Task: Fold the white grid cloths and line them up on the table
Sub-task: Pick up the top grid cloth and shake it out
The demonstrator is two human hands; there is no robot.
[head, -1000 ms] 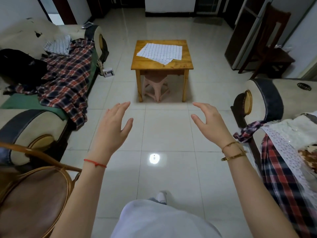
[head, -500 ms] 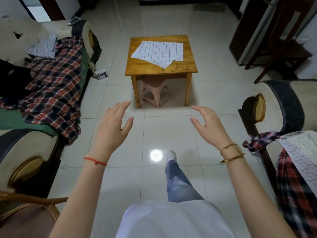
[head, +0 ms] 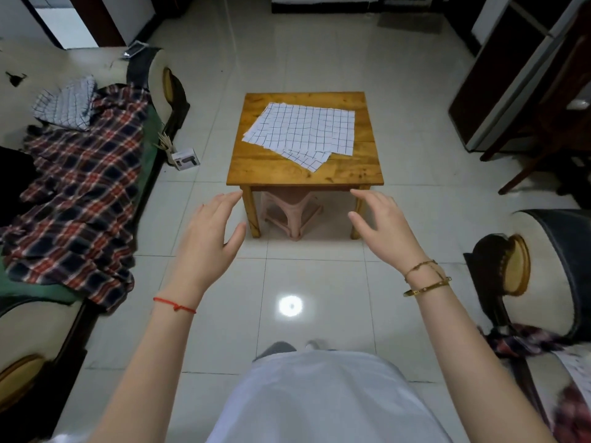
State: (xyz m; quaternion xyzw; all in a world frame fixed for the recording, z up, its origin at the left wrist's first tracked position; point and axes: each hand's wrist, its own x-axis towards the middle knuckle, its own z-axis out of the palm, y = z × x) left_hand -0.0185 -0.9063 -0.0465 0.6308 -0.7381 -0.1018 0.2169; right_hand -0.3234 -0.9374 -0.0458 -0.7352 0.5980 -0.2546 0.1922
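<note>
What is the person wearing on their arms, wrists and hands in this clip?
Both forearms are bare, with no sleeves in view. The left hand has a thin red string bracelet knotted at the wrist. The right hand has two gold pieces at the wrist: a fine chain and a solid bangle. No rings or gloves are visible. A white top shows below.

White grid cloths (head: 302, 132) lying unfolded, overlapping, on wooden counter (head: 305, 175); left hand (head: 208, 241) and right hand (head: 385, 230) hovering empty, fingers relaxed, before it.
</note>
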